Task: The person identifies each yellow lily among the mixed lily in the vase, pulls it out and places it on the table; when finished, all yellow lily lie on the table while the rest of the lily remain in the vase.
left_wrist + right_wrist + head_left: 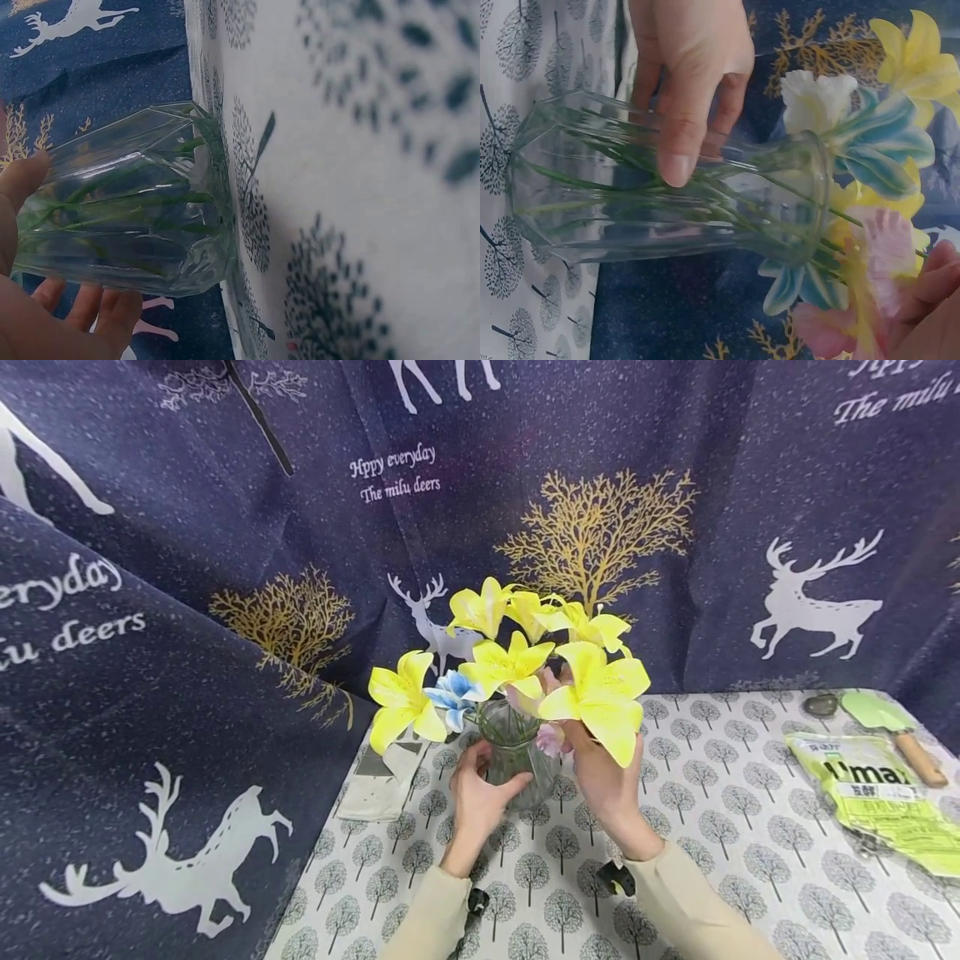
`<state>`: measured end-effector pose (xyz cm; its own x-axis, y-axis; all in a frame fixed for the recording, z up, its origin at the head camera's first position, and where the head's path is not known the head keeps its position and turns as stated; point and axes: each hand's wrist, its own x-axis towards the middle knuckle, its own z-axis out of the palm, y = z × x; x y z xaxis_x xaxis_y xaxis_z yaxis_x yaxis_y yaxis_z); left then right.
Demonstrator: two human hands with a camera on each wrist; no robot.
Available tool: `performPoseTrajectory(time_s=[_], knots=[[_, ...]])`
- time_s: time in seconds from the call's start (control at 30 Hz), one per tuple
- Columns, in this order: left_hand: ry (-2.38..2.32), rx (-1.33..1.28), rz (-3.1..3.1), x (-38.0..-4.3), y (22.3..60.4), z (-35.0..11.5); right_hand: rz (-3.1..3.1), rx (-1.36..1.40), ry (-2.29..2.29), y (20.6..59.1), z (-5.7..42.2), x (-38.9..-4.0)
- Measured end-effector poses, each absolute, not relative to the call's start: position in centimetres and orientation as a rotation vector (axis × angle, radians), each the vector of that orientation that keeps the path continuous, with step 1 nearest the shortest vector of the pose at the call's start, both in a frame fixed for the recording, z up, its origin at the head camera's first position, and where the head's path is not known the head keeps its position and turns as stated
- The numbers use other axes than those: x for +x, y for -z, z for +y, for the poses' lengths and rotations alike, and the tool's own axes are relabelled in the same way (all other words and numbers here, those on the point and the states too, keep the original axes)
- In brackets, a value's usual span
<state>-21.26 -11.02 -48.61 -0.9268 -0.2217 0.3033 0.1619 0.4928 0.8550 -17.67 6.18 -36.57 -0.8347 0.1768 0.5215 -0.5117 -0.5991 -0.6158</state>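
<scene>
A clear glass vase [517, 781] stands upright on the tablecloth, green stems inside it. My left hand [480, 797] grips its left side, the thumb across the front; in the left wrist view the fingers wrap round the glass [135, 225]. Yellow lilies [510, 664] spread above the rim, with a blue flower [453, 697] to the left. My right hand [607, 785] is at the bouquet's right side, partly hidden behind a large lily. In the right wrist view its fingers [937, 292] pinch a pink flower [885, 259] near the vase mouth.
Whitish folded fabric [382, 785] lies left of the vase. On the right are a yellow-green bag [870, 793], a green trowel [877, 710] with a wooden handle and a dark stone [820, 705]. A navy deer-print curtain [465, 535] hangs behind the table.
</scene>
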Motion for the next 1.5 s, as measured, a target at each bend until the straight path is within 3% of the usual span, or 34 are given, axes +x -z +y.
performPoseTrajectory(time_s=[0.2,0.67,1.13,1.5], knots=[[1.437,0.059,-2.363,-21.2,48.6,-10.9,-1.833,-0.012,-1.839,36.1,7.0,-17.4],[1.452,0.045,-2.351,-21.1,48.4,-10.6,-1.461,0.421,-2.098,38.7,7.9,-19.0],[1.467,0.035,-2.344,-21.1,48.4,-10.6,-1.087,0.332,-2.235,37.0,9.3,-17.5],[1.476,0.035,-2.329,-21.0,48.5,-11.1,-0.822,0.347,-2.311,35.3,13.2,-16.6]])
